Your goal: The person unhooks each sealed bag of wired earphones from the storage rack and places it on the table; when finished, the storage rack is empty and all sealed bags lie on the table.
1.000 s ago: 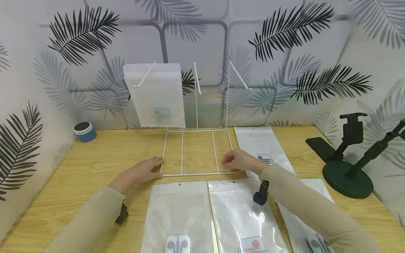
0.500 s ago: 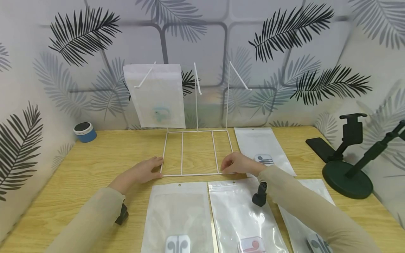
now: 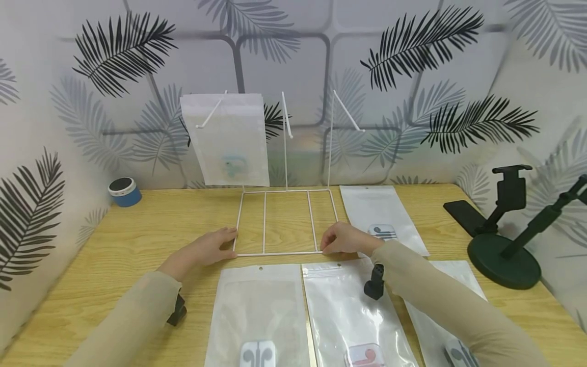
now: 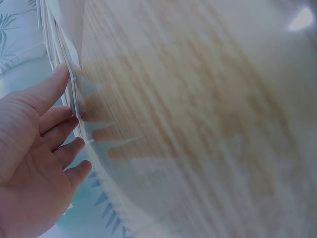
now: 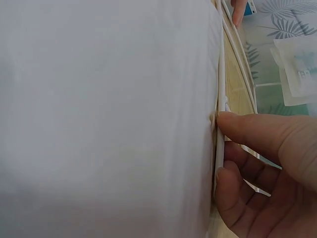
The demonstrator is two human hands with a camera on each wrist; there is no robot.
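A white wire display rack (image 3: pixel 264 224) stands on the wooden table, its three hooks rising at the back. My left hand (image 3: pixel 212 246) rests against the front left corner of its base, fingers loosely extended. In the left wrist view, the thumb and fingertips (image 4: pixel 83 168) meet the wire edge. My right hand (image 3: pixel 344 238) pinches the front bar near the right corner. Thumb and curled fingers at that bar (image 5: pixel 221 89) show in the right wrist view. A frosted zip bag (image 3: pixel 229 142) hangs from the left hook, a faint teal item inside.
Earphone bags lie in front: one with grey earphones (image 3: pixel 261 306), one with pink (image 3: pixel 348 306). Two more bags (image 3: pixel 371 201) (image 3: pixel 454 306) lie rightward. A dark phone stand (image 3: pixel 504 260) and black phone (image 3: pixel 463 215) are at right; a blue round speaker (image 3: pixel 125 192) is at back left.
My right hand has lowered slightly onto the front bar of the rack, its fingertips coming together there. The left hand and the bags stay where they were.
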